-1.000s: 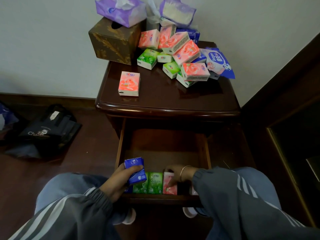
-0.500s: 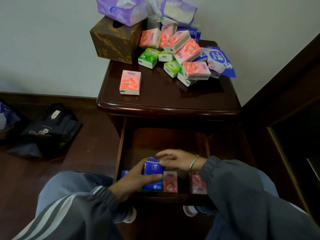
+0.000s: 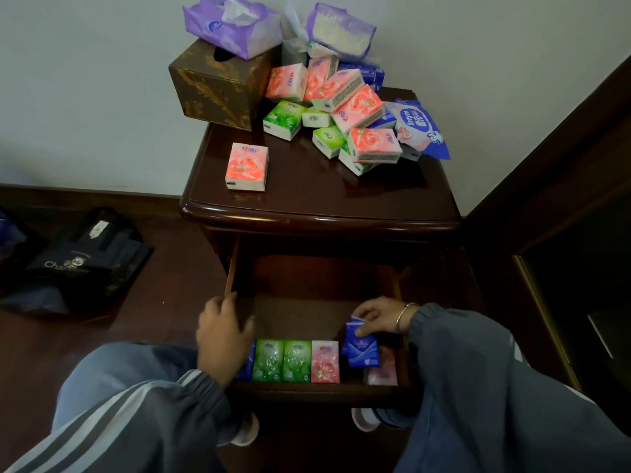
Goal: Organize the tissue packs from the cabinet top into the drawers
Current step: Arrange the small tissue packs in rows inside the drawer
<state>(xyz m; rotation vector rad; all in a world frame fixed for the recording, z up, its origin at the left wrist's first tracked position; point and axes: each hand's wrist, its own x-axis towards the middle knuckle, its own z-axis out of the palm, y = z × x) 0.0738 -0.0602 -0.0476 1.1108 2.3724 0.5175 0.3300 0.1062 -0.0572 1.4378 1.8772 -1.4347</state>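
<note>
The open drawer of the dark wooden cabinet holds a front row of tissue packs: two green packs, a pink pack, another pink pack at the right. My right hand is shut on a blue tissue pack held over the drawer's right side. At the drawer's left rim, my left hand is loosely curled and holds nothing; it partly hides a blue pack. On the cabinet top lies a single pink pack and a pile of pink, green and blue packs.
A brown tissue box with a purple tissue bag on it stands at the back left of the top. A second purple bag and a blue-white wipes pack lie behind the pile. A dark bag sits on the floor at left.
The blue pack passed from my left hand to my right hand and moved to the drawer's right side. My left hand drew back to the drawer's left rim, uncovering the green packs.
</note>
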